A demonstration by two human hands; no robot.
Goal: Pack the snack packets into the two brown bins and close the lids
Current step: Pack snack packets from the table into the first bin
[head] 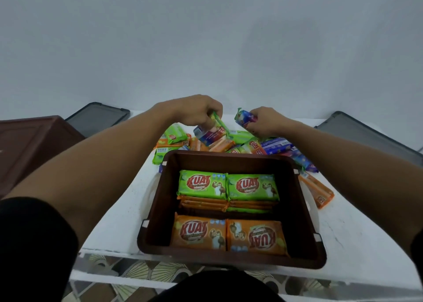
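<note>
Open bin (231,210), nearest, part-filled in neat stacks to save room. Loose packets (240,145) heaped just behind. Left hand (196,111) clasps several packets; right hand (263,121) clasps one, likely for loading.

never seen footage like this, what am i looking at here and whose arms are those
There is no machine here. One wide-angle camera sits on a person's head and looks down, so the two bare arms are the wearer's own.

On the white table stands an open brown bin, partly filled with green and orange snack packets. Behind it lies a loose pile of packets not yet packed.

The left hand grips a few packets from that pile; the right hand holds a blue packet. A second brown bin stands at the left, and two dark lids lie at the back.
</note>
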